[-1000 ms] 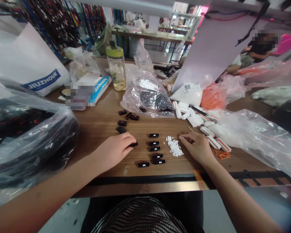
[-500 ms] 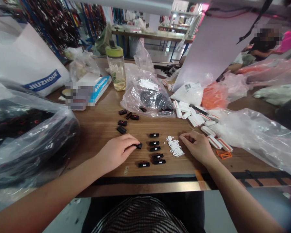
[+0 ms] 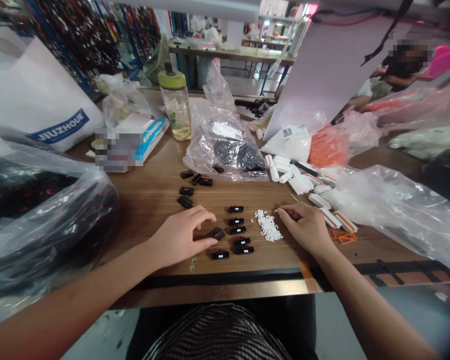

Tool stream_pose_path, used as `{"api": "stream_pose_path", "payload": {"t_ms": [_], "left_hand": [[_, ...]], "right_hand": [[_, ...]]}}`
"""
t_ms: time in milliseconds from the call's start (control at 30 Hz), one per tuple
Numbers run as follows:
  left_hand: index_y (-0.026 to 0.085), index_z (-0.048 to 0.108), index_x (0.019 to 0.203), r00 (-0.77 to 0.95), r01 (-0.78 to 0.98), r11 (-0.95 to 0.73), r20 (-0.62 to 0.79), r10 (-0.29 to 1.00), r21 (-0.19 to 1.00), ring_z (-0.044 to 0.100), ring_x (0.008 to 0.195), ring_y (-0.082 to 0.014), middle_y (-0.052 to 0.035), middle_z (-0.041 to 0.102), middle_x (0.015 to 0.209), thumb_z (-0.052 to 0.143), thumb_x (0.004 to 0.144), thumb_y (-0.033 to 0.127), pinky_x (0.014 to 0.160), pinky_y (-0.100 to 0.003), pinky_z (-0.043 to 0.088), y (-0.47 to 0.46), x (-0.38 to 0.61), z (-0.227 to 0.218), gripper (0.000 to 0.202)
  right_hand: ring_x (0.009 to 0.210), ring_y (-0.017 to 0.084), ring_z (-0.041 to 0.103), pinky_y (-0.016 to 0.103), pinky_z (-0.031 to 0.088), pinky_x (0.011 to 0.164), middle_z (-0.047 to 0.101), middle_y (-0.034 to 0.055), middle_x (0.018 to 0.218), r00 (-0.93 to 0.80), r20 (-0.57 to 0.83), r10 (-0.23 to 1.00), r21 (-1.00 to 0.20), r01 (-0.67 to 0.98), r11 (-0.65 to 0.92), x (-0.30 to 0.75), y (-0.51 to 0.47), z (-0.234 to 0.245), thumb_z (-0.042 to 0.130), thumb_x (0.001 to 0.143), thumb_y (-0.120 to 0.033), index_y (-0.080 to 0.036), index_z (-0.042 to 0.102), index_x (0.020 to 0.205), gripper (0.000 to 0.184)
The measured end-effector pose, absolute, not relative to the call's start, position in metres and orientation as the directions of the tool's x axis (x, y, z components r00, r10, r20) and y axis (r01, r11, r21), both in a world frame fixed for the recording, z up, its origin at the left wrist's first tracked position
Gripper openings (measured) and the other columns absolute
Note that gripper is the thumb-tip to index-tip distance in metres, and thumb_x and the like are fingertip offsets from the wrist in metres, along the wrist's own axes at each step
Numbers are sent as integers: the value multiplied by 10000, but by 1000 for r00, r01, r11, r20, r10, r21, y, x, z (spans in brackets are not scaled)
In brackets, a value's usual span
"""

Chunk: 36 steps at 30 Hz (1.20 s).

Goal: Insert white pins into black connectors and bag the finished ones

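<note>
My left hand (image 3: pixel 183 231) has its thumb and index finger spread apart around a small black plastic block (image 3: pixel 217 234), which lies on the table between them. My right hand (image 3: pixel 303 222) is closed in a pinch, with a tiny white peg (image 3: pixel 276 210) at its fingertips. Just left of it lies a heap of small white pegs (image 3: pixel 269 227). Between the hands stands a column of black blocks (image 3: pixel 237 230), each with two white dots on its near side. More black blocks (image 3: pixel 186 190) without visible dots lie beyond my left hand.
A clear bag of black parts (image 3: pixel 228 145) and a bottle (image 3: pixel 175 107) stand at the back. White parts with orange stripes (image 3: pixel 300 182), orange frames (image 3: pixel 344 237) and a thin stick (image 3: pixel 293 196) lie to the right. A large plastic bag (image 3: pixel 41 215) fills the left.
My left thumb and index finger have parted, and the black block that was between them now rests on the table. My right hand stays pinched in nearly the same place.
</note>
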<state>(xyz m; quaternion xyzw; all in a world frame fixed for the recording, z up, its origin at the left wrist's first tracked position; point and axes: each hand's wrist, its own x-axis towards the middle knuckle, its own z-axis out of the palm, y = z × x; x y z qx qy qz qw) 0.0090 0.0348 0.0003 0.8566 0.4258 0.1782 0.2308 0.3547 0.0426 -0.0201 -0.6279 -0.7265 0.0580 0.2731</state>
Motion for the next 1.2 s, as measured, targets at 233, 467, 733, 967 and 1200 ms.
{"api": "stream_pose_path", "payload": {"t_ms": [233,467,733,967,1200], "left_hand": [[235,663,1053,687,456,-662,237,687,595,643,989,-191,-62,630,1191,531,958,231,869,-368,525,28,10,0,163],[244,675,1081,716,440,-672,219,663,596,644,1002,-187,-50,641,1172,563,902,143,896,-369,526,31,4,-2,234],[237,590,1196,606,593,-625,229,761,507,622,1065,-208,-45,634,1210,680,878,271,912,-380,534,31,4,-3,333],[215,635,1081,597,601,-639,261,758,481,637,967,-200,-41,688,1054,577,971,273,868,-376,531,36,9,-13,137],[221,714,918,439,587,-339,63,896,736,639,679,-133,3,720,842,663,894,294,636,-259,507,35,9,1,93]], "right_hand": [[646,184,640,313,438,623,717,42,708,-63,365,929,-405,888,219,351,41,-18,571,872,-305,-206,763,786,233],[697,193,670,337,452,678,746,55,757,-64,353,933,-413,885,216,349,41,-18,614,866,-367,-214,777,779,241],[713,195,666,362,437,720,732,51,739,-87,339,937,-381,898,221,348,42,-19,597,879,-361,-224,770,766,248],[689,188,650,347,438,706,717,30,717,-91,332,939,-382,897,222,348,42,-19,624,873,-360,-228,757,756,221],[551,158,574,310,424,585,682,20,639,-23,258,966,-507,848,155,349,44,-20,620,837,-340,-211,742,734,207]]}}
